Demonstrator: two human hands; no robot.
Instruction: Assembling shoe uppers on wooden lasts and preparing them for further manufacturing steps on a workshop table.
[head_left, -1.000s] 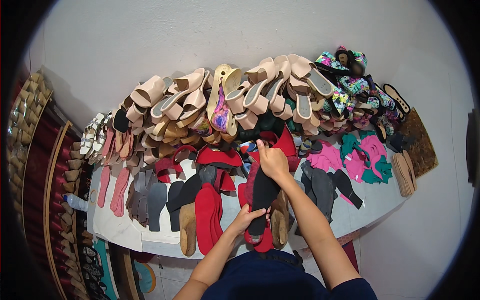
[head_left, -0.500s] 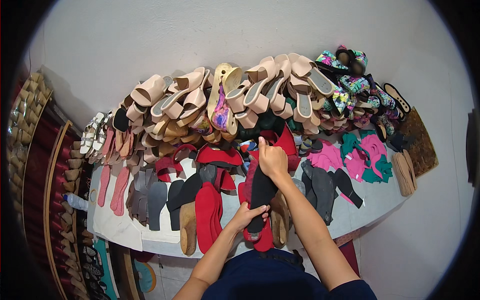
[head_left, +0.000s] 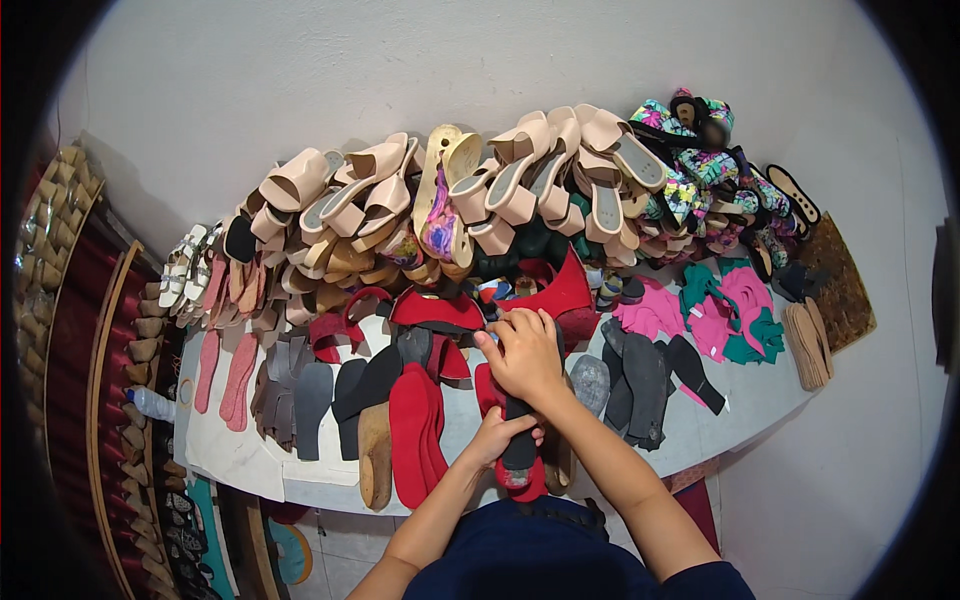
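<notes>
Sole [head_left: 519,456] gripped by left hand [head_left: 498,437], right hand [head_left: 525,357] laid over it, grip unclear
Rack's [head_left: 94,390] kinda crammed with lasts [head_left: 144,352].

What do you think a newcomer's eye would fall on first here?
Probably the heap of beige heeled sandals along the back of the table, with brightly patterned footwear at its right end. Next come the red soles near the front edge, left of a black shoe piece that the left hand grips and the right hand partly covers.
</notes>
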